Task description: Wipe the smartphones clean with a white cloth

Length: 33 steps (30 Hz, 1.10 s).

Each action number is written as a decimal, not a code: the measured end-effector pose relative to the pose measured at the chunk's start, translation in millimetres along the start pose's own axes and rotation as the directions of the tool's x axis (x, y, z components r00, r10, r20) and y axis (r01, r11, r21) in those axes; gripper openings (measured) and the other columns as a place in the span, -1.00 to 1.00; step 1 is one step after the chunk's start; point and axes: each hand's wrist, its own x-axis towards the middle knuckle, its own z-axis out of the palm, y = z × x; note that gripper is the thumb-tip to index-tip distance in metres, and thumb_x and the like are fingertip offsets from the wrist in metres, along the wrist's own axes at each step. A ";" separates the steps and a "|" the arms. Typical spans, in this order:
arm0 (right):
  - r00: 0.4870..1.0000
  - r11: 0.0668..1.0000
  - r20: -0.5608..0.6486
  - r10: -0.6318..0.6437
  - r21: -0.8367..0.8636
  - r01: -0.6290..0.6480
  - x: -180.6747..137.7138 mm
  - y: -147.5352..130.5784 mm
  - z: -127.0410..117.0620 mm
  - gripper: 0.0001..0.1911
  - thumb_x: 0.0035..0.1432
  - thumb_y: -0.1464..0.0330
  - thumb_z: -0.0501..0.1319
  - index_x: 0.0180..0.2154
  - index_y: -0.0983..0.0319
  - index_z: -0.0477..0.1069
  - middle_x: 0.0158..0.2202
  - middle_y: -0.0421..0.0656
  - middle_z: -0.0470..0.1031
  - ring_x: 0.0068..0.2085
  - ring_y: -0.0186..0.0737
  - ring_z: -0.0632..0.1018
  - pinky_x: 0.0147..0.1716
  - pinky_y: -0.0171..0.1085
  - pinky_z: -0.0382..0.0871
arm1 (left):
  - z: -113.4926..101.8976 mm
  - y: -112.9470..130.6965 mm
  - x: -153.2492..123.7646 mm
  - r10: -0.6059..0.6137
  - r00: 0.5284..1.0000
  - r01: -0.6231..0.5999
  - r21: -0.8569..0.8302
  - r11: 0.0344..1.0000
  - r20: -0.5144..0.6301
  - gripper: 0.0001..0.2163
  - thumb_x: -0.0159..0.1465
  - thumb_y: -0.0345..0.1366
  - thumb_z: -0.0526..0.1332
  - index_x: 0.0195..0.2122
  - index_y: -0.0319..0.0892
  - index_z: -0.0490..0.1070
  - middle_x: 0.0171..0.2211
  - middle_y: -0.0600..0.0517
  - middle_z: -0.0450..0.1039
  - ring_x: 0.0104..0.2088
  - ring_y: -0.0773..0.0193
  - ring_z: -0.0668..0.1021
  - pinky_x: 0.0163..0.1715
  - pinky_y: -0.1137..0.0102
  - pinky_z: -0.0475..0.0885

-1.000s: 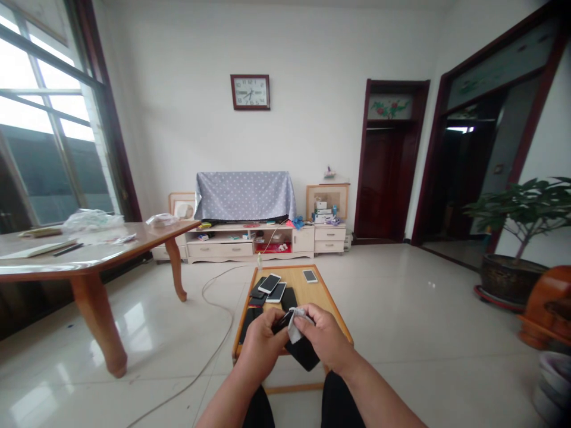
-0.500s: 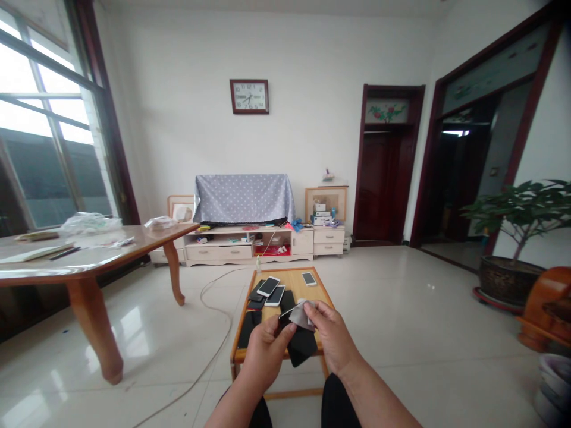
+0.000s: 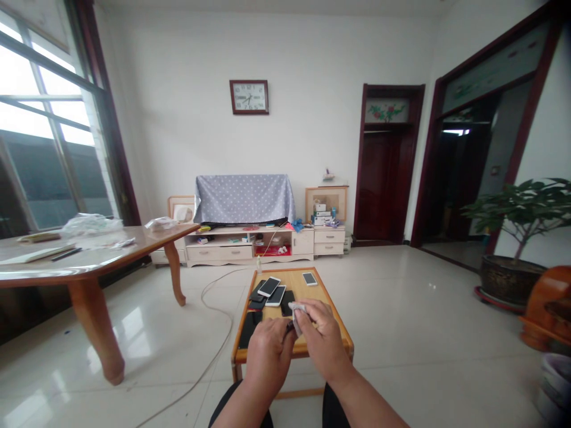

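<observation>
My left hand [image 3: 270,351] is closed around a dark phone [image 3: 289,326], which is mostly hidden behind the fingers and seen nearly edge-on. In my right hand [image 3: 322,336], a light grey cloth [image 3: 298,310] is pinched against the phone's edge. Both hands meet above the near part of a small wooden table [image 3: 328,297]. Just beyond them lies a black phone [image 3: 288,303]. To its left, two white-framed phones [image 3: 269,287] rest on several darker ones. A black tablet-like slab [image 3: 250,330] lies by the left edge.
Another white phone [image 3: 309,279] lies at the small table's far right. A small clear bottle [image 3: 259,265] stands at its far left corner. A cable [image 3: 225,333] runs over the floor on the left, near a larger wooden table [image 3: 147,241]. A potted plant [image 3: 504,276] stands at right.
The dark phone has turned from showing a broad black face below my hands to nearly edge-on. My left hand has rolled over it, and the cloth is now bunched at its edge.
</observation>
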 end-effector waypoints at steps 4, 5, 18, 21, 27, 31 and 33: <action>0.998 0.999 -0.058 0.014 -0.038 -0.017 2.4 4.6 -1.1 -0.75 0.36 0.23 0.15 -0.13 0.12 0.60 -0.12 -0.08 0.60 -0.03 -0.05 0.53 0.03 -0.06 0.41 | 0.3 -0.2 -2.0 -0.020 1.000 0.020 0.005 1.000 -0.002 -0.82 0.39 -0.27 0.11 -0.35 -0.12 0.42 -0.40 0.01 0.48 -0.30 0.18 0.48 -0.29 0.35 0.27; 0.999 0.998 -0.045 -0.011 -0.056 0.009 0.6 2.7 0.3 -0.76 0.36 0.24 0.16 -0.12 0.11 0.60 -0.11 -0.08 0.60 -0.01 -0.04 0.53 0.05 -0.05 0.40 | 1.4 0.0 -2.4 -0.021 1.000 0.021 0.007 1.000 -0.006 -0.83 0.37 -0.30 0.11 -0.37 -0.12 0.41 -0.41 0.01 0.48 -0.31 0.19 0.47 -0.30 0.36 0.26; 0.960 0.947 -0.060 0.274 0.188 -0.259 6.6 25.1 -8.5 -0.60 0.30 0.08 0.20 -0.03 0.20 0.55 -0.09 -0.03 0.62 -0.08 -0.03 0.60 -0.05 -0.12 0.46 | 2.4 -15.1 2.7 -0.262 0.945 0.326 -0.563 0.759 0.194 -0.69 0.34 -0.04 0.18 -0.22 -0.19 0.53 -0.34 0.03 0.55 -0.32 0.22 0.52 -0.32 0.42 0.34; 0.942 0.906 -0.030 0.335 0.284 -0.313 4.9 25.1 -11.4 -0.54 0.26 0.03 0.23 0.00 0.22 0.53 -0.06 -0.02 0.62 -0.06 -0.01 0.60 -0.04 -0.14 0.45 | -4.2 -12.2 8.9 -0.230 0.935 0.354 -0.696 0.625 0.269 -0.66 0.32 -0.03 0.23 -0.15 -0.21 0.56 -0.25 0.00 0.59 -0.23 0.18 0.54 -0.21 0.40 0.39; 0.918 0.844 0.239 0.316 0.371 -0.387 1.0 11.0 -13.8 -0.55 0.27 0.01 0.24 -0.02 0.20 0.53 -0.13 -0.09 0.63 -0.15 -0.08 0.59 -0.15 -0.21 0.44 | -10.4 -5.7 13.2 -0.176 0.913 0.407 -0.796 0.448 0.368 -0.60 0.31 -0.03 0.26 0.02 -0.21 0.53 -0.17 -0.04 0.61 -0.12 0.12 0.57 -0.07 0.32 0.44; 0.894 0.799 0.321 0.314 0.418 -0.431 -0.7 7.2 -11.7 -0.56 0.23 0.02 0.28 -0.06 0.22 0.54 -0.17 -0.11 0.63 -0.18 -0.10 0.58 -0.17 -0.23 0.43 | -3.7 -11.0 11.6 -0.227 0.895 0.447 -0.769 0.457 0.385 -0.58 0.29 0.01 0.25 -0.01 -0.23 0.53 -0.21 -0.04 0.60 -0.19 0.14 0.59 -0.17 0.35 0.46; 0.896 0.778 0.289 0.336 0.451 -0.437 -1.8 8.3 -7.4 -0.55 0.21 0.01 0.29 -0.11 0.24 0.54 -0.22 -0.11 0.62 -0.21 -0.10 0.57 -0.21 -0.24 0.43 | 1.2 -13.5 11.6 -0.295 0.887 0.460 -0.736 0.497 0.355 -0.56 0.27 0.06 0.25 -0.08 -0.24 0.54 -0.26 -0.03 0.60 -0.24 0.15 0.60 -0.23 0.36 0.46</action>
